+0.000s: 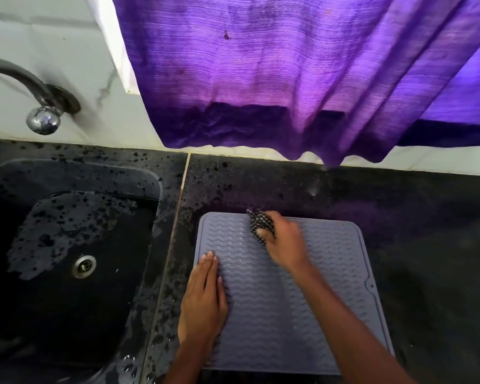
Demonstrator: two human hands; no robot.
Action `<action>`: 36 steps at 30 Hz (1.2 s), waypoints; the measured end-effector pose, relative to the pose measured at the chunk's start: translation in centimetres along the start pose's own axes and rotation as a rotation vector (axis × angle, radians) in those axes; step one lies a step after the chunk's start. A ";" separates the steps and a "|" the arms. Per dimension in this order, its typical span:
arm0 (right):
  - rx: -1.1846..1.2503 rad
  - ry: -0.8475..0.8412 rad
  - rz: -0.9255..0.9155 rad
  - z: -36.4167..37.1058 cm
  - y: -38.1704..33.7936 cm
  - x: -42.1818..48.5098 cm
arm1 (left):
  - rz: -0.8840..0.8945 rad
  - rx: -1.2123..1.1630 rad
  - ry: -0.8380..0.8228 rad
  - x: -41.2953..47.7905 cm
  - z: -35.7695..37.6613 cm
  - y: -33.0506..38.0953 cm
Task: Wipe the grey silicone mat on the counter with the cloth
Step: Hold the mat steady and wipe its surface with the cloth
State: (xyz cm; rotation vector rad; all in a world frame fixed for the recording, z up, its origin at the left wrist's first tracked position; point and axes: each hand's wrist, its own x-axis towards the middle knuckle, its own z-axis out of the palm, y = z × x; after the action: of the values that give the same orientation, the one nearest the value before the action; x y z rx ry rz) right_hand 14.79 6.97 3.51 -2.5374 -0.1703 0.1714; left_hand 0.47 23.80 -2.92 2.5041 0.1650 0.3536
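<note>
The grey silicone mat (330, 273), ribbed with wavy lines, lies flat on the dark counter (427, 231) to the right of the sink. My right hand (284, 242) is closed around a bunched black-and-white checked cloth (259, 224) and presses it on the mat near its far edge, left of the middle. My left hand (204, 297) rests flat on the mat's left edge, fingers straight and together, palm down.
A black sink (67, 273) with a metal drain (84, 266) sits to the left, its surface wet. A chrome tap (39, 106) comes out of the white wall. A purple curtain (288, 73) hangs over the counter's back edge.
</note>
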 end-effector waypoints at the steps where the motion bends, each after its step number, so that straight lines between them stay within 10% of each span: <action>1: 0.037 0.018 -0.005 1.1 -1.5 0.0 | 0.003 -0.007 0.008 0.0 0.1 0.0; 12: 0.290 -0.033 0.050 6.4 -9.5 0.3 | 0.024 0.014 0.043 -0.4 1.0 -0.8; 20: 1.243 0.054 0.594 -1.6 -4.5 -3.4 | 0.058 -0.012 0.048 -0.1 0.6 -0.6; 28: 0.135 0.357 0.604 -9.6 7.2 -5.9 | 0.050 0.001 0.007 -0.2 0.7 -0.8; 36: 0.106 0.281 0.570 -9.5 9.4 -4.7 | 0.061 0.018 0.044 -0.2 1.0 -1.0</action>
State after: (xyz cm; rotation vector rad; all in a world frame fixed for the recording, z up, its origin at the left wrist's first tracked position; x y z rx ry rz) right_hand 12.48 -6.73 6.42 -2.4071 0.6577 0.0392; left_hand 0.47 24.05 -4.31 2.5245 0.1098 0.4347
